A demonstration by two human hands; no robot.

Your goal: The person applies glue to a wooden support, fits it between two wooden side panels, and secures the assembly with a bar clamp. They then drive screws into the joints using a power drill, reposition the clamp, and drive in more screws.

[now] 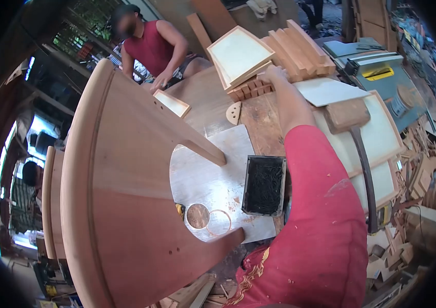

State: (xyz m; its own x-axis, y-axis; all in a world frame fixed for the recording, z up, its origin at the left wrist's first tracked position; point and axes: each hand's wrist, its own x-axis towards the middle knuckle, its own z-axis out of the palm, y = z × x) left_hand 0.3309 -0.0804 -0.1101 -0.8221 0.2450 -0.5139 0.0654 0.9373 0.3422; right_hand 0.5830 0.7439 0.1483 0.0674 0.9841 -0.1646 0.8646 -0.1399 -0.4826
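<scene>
Near the far edge of the table (205,115), in the head view, the right hand (272,75) reaches to the small framed panels (239,50), beside the stacked wooden strips (296,51). Fingers partly hidden and small; contact seems to be at the panels' near corner, but can't tell if the grip is closed or just resting. Left hand out of view. Large curved wooden piece (131,169) covers the table's left side; its left edge runs close to the dark lens rim. Black bin (264,186) sits toward the near edge, dark thin contents too fine to make out, its right side close to the red sleeve (325,215). Mallet (348,115) lies on larger pale panels (364,136) along the right side, lower ones partly covered by its handle and the sleeve. Small half-round piece (233,113) near table middle. Co-worker (149,49) beyond the far left edge, one hand near a pale framed panel (173,104), partly behind the curved piece; other hand hard to make out. Green machine (390,82) past the right corner, partly covered by a round container (402,102).
</scene>
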